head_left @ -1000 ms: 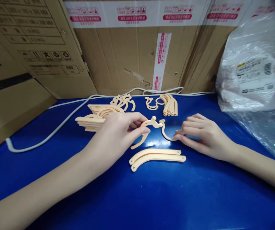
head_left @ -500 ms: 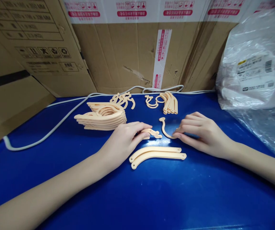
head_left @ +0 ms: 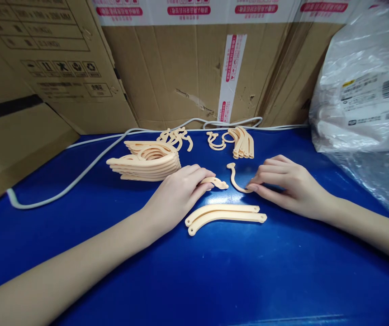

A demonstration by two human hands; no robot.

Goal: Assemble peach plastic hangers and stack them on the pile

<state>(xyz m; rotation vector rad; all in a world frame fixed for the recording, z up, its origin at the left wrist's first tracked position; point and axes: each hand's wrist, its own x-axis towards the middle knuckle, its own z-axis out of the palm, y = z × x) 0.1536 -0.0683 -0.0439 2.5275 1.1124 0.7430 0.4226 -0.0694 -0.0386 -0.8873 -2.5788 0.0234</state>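
Note:
My left hand (head_left: 186,188) pinches a small curved cream plastic piece (head_left: 216,182) with knobbed ends; its rear part is hidden by my fingers. Between thumb and fingers, my right hand (head_left: 279,185) grips the lower end of a cream hook-shaped piece (head_left: 235,179), whose flat round end points away from me. The two pieces are close together but apart. Nearer to me, two long curved cream arms (head_left: 226,217) with holes at their ends lie side by side on the blue tabletop (head_left: 235,276).
Left of centre stands a stack of cream hanger-like parts (head_left: 147,163). Behind it are loose small hooks (head_left: 176,138); to the right, more hooks (head_left: 216,141) and a bundle of curved arms (head_left: 244,142). A white cable (head_left: 89,170), cardboard boxes (head_left: 167,77) and a plastic-wrapped package (head_left: 360,108) border the table.
The small piece in my left hand has turned slightly, its free end looking narrower. My right hand keeps its hold on the hook-shaped piece. The whole view has shifted a little.

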